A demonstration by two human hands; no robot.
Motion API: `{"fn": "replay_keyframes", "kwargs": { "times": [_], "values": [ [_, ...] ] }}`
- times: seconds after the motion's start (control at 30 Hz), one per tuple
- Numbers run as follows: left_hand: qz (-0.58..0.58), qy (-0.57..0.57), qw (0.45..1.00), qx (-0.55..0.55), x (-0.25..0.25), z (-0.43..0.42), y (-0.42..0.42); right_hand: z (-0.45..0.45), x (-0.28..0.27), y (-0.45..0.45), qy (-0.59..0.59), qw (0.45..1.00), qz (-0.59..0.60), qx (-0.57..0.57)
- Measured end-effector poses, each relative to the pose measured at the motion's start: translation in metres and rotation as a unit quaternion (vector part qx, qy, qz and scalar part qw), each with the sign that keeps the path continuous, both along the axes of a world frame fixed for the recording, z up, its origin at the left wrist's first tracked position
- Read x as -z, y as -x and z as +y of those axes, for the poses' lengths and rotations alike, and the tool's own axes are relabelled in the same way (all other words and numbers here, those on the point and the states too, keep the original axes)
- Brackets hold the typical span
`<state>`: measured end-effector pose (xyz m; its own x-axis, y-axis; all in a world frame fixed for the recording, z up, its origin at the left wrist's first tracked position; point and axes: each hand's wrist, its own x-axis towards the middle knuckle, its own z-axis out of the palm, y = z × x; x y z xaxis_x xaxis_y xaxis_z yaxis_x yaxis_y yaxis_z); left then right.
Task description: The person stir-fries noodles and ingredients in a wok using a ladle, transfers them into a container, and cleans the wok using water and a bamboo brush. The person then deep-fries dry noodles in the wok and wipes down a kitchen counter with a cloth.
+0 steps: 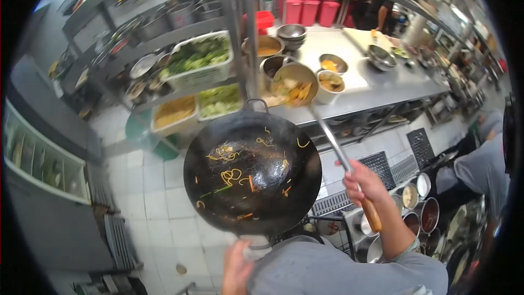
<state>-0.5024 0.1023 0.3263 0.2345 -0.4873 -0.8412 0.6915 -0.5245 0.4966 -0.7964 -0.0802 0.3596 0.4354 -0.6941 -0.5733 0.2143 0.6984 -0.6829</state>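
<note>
My right hand is closed round the handle of a long metal ladle, whose bowl holds noodles with orange and yellow pieces above the counter's near edge. Below and left of the ladle is a large black wok, with scattered noodle strands, carrot bits and a green piece on its dark surface. At the wok's near edge my left hand grips a pale cloth against the near handle; its fingers are partly blurred. Beyond the ladle stands a white container with food in it.
A steel counter carries bowls and pots. Baskets of greens and a tub of yellow food sit on the left rack. Seasoning pots stand at the right, near another person's grey sleeve. Another person stands at the back.
</note>
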Motion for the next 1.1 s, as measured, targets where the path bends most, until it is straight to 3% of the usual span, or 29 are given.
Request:
{"fn": "replay_keyframes", "kwargs": {
  "times": [0.03,0.07,0.13,0.17,0.23,0.27,0.3,0.4,0.5,0.57,0.67,0.7,0.73,0.77,0.8,0.83,0.97,1.03,1.1],
  "values": [
    [0.004,0.005,1.000,0.015,0.000,-0.009,0.005,-0.014,-0.009,0.007,0.063,0.993,0.102,0.008],
    [0.011,0.008,1.000,-0.006,-0.001,-0.014,0.005,-0.026,-0.010,0.010,0.067,0.992,0.106,0.020],
    [0.013,-0.008,1.000,-0.001,0.008,-0.030,0.011,-0.060,0.014,0.033,0.192,0.927,0.320,0.042],
    [0.013,-0.006,1.000,0.004,0.001,-0.041,0.018,-0.075,0.030,0.048,0.193,0.926,0.320,0.048],
    [0.000,-0.056,0.998,0.031,-0.021,-0.064,0.032,-0.100,0.046,0.069,0.285,0.839,0.464,-0.015],
    [-0.002,-0.055,0.998,0.039,-0.023,-0.070,0.036,-0.102,0.037,0.068,0.193,0.858,0.476,-0.014],
    [-0.032,-0.066,0.995,0.074,-0.023,-0.074,0.040,-0.106,0.042,0.067,0.192,0.858,0.476,-0.007],
    [-0.058,-0.078,0.988,0.120,-0.012,-0.073,0.043,-0.105,0.091,0.082,0.328,0.772,0.543,0.025],
    [-0.055,-0.080,0.986,0.135,-0.005,-0.067,0.039,-0.111,0.081,0.083,0.272,0.816,0.510,0.003],
    [-0.052,-0.083,0.985,0.143,0.001,-0.060,0.032,-0.110,0.078,0.076,0.286,0.801,0.526,0.007],
    [-0.116,-0.035,0.962,0.245,0.017,-0.044,0.007,-0.109,0.082,0.071,0.296,0.771,0.564,0.007],
    [-0.286,0.116,0.870,0.385,0.017,-0.038,-0.004,-0.105,0.085,0.070,0.294,0.771,0.564,0.013],
    [-0.432,0.260,0.707,0.495,0.016,-0.037,-0.012,-0.102,0.085,0.067,0.296,0.764,0.573,0.023],
    [-0.429,0.265,0.704,0.500,0.005,-0.048,-0.011,-0.099,0.083,0.064,0.298,0.755,0.584,0.031],
    [-0.244,0.107,0.886,0.379,-0.007,-0.060,-0.007,-0.097,0.083,0.061,0.293,0.752,0.589,0.035],
    [-0.034,-0.068,0.972,0.221,-0.016,-0.066,-0.008,-0.097,0.085,0.058,0.297,0.761,0.574,0.056],
    [0.022,-0.003,0.971,0.237,-0.017,-0.089,-0.040,-0.089,0.085,0.041,0.285,0.781,0.545,0.109],
    [-0.093,-0.076,0.944,0.307,-0.041,-0.111,-0.042,-0.086,0.088,0.029,0.277,0.762,0.568,0.141],
    [-0.032,-0.042,0.946,0.318,-0.032,-0.115,-0.061,-0.086,0.084,0.028,0.287,0.735,0.607,0.091]
  ]
}}
